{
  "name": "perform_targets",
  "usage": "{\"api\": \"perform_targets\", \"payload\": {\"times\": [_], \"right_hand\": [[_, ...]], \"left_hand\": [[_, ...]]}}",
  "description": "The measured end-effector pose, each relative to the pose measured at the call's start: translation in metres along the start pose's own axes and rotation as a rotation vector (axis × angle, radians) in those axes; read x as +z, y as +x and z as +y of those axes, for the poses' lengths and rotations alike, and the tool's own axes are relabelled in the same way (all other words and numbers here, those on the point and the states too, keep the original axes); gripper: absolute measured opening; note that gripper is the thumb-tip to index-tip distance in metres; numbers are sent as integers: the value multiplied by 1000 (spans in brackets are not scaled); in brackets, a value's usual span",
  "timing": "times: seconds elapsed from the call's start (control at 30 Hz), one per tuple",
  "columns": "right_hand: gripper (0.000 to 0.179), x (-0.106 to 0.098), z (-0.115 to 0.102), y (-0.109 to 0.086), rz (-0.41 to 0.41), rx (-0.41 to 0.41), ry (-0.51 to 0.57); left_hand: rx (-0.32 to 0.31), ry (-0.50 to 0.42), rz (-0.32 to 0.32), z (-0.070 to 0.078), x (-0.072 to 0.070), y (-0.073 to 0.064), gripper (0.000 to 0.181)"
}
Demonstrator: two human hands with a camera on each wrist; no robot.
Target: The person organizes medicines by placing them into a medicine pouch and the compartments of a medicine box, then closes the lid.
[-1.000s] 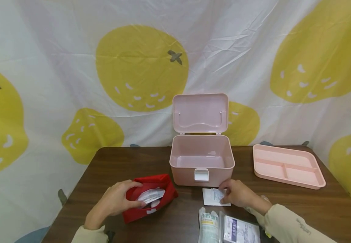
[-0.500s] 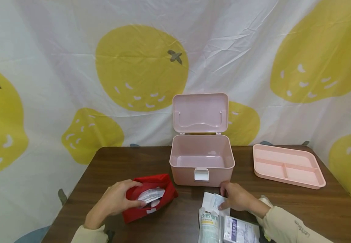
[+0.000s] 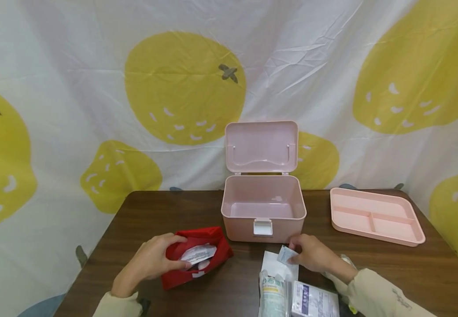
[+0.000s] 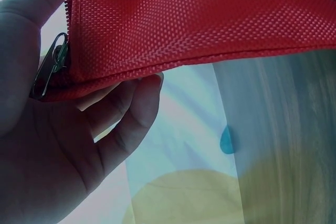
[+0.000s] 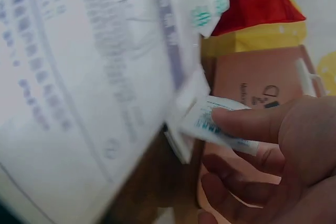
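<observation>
My left hand [image 3: 151, 259] grips the edge of a red zippered pouch [image 3: 173, 281], whose mouth gapes and shows white packets [image 3: 198, 254] inside. The left wrist view shows the pouch's metal zipper pull [image 4: 50, 66] beside the thumb. My right hand [image 3: 312, 253] pinches a small white sachet with blue print [image 3: 286, 254] between thumb and fingers. Below that sachet lies a larger flat white packet [image 3: 270, 263], partly overlapping a wrapped roll with green lettering [image 3: 273, 296]. A white-and-purple box [image 3: 315, 301] sits right of the roll, and looms large and blurred in the right wrist view.
Behind the hands stands a pink box [image 3: 264, 231] with its lid [image 3: 261, 147] raised and a white latch in front. A pink divided tray [image 3: 391, 226] lies at the right of the brown table [image 3: 153, 211]. A lemon-print cloth [image 3: 292, 66] hangs behind.
The white packets slid toward me, up to the wrapped roll. My right hand now lifts the small sachet off the larger packet. The left hand and pouch hardly moved.
</observation>
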State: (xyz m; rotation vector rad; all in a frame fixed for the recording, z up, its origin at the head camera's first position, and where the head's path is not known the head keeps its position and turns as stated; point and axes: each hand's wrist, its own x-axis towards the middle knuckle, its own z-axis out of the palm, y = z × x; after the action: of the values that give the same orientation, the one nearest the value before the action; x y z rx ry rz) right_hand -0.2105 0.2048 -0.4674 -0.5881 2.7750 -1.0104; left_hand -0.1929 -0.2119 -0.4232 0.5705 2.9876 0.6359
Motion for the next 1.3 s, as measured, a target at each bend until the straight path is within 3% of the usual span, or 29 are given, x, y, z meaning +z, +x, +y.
{"api": "perform_targets", "payload": {"times": [0.13,0.27,0.4,0.57,0.8,1.03,1.3], "right_hand": [[17,-8,-6,1,-11,-36,36],[9,-16,-21,3,-54,-135,99],[7,-23,-49,5,-57,-244,149],[10,-22,-83,13,-4,-342,140],[11,-7,-114,34,-4,-344,180],[13,9,-137,54,-54,-281,230],[12,26,-152,68,-6,-283,153]], "left_hand": [[-8,-11,-10,1,-1,1,64],[1,-17,-12,2,-1,3,64],[2,-25,-14,4,-1,4,64],[-7,-19,-17,5,-1,5,64],[21,9,4,7,1,5,63],[15,-4,-5,8,4,4,62],[25,-13,-17,7,4,3,64]]}}
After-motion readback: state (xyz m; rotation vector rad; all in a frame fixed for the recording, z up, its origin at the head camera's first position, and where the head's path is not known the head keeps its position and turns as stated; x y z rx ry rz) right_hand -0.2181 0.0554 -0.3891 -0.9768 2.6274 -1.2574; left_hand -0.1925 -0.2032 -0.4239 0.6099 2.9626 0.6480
